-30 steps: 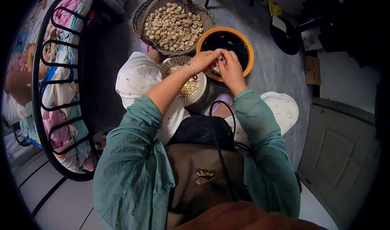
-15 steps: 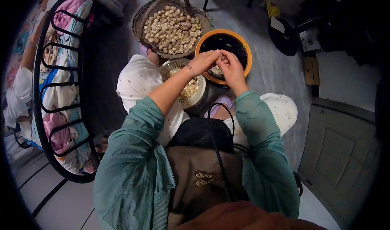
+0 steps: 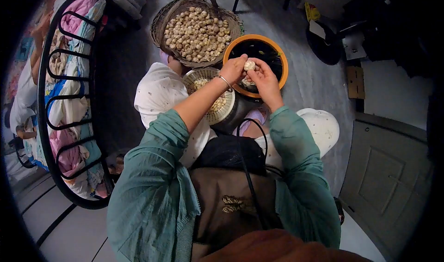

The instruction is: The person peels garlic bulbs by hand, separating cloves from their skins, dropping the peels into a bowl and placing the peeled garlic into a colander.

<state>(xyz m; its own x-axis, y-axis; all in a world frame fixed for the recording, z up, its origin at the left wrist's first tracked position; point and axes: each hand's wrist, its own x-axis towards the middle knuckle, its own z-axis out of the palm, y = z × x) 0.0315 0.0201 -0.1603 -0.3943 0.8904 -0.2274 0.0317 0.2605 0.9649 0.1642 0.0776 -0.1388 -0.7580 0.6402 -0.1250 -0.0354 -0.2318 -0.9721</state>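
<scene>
Above the near side of the orange-rimmed tub [image 3: 285,72], both hands meet around a pale garlic bulb [image 3: 249,65]. My right hand [image 3: 267,80] grips it from the right between thumb and fingers. On the other side, my left hand [image 3: 232,70] has its fingers closed against the bulb, its fingertips partly hidden. The tub is dark inside, with light papery scraps showing below the hands. Under my left forearm stands a cream plastic colander [image 3: 230,105] with pale cloves in it, partly covered by the arm.
A wicker basket [image 3: 159,26] heaped with garlic bulbs [image 3: 198,34] stands beyond the colander. At left is a black metal bed frame [image 3: 42,100] with bedding and part of another person [image 3: 25,95]. A small cardboard box [image 3: 355,82] and a grey panelled door [image 3: 386,169] are at right.
My hands have parted slightly and turned, so the pale bulb now shows between them. The other person at the left edge has shifted.
</scene>
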